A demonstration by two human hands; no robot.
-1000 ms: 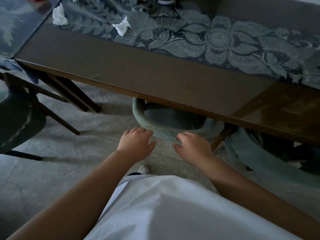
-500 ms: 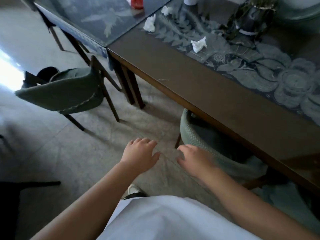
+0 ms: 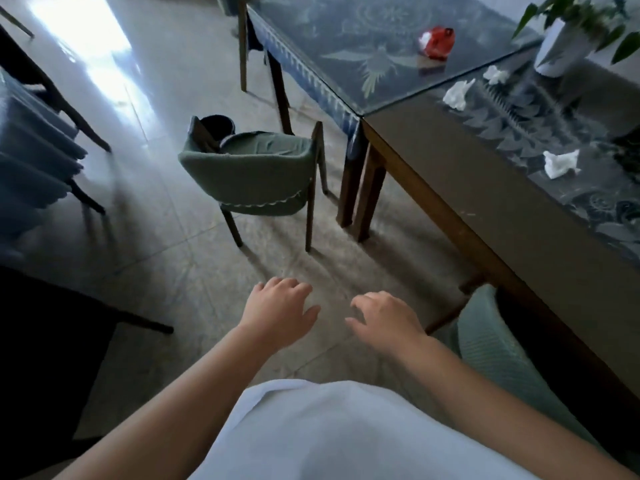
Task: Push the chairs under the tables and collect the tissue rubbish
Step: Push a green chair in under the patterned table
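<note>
Currently both hands free over the floor (image 3: 166, 216), lower centre of frame. Left hand (image 3: 278, 311) palm down, fingers loosely spread and slightly curled, holding nothing. Right hand (image 3: 384, 322) same: open, fingers curled a bit, nothing gripped, not touching the chair beside it.

Light green chair (image 3: 485, 344) at lower right, tucked under the brown desk (image 3: 460, 188), only its rounded back sticking out past the desk edge. Just right of the right forearm.

Dark green chair (image 3: 256, 171) at centre-left, standing out on the floor, clear of the desks, back toward camera, near the corner legs where the two desks meet. Dark round bin (image 3: 218, 123) just behind it, mostly hidden by the chair back.

Second desk (image 3: 325, 39) with blue patterned cover under glass at upper centre, butted against the brown desk at the corner.

Tissue rubbish all on the brown desk, right side of frame: one crumpled tissue (image 3: 458, 93) near the joint between desks, smaller tissue (image 3: 496, 75) just beyond it, third tissue (image 3: 560, 163) further down the patterned runner, apart from the other two. Red object (image 3: 437, 43) on the blue desk with a bit of white at its left edge; cannot tell what.

Potted plant (image 3: 562, 43) in a white pot at upper right corner. White shirt (image 3: 346, 431) filling the bottom centre.
</note>
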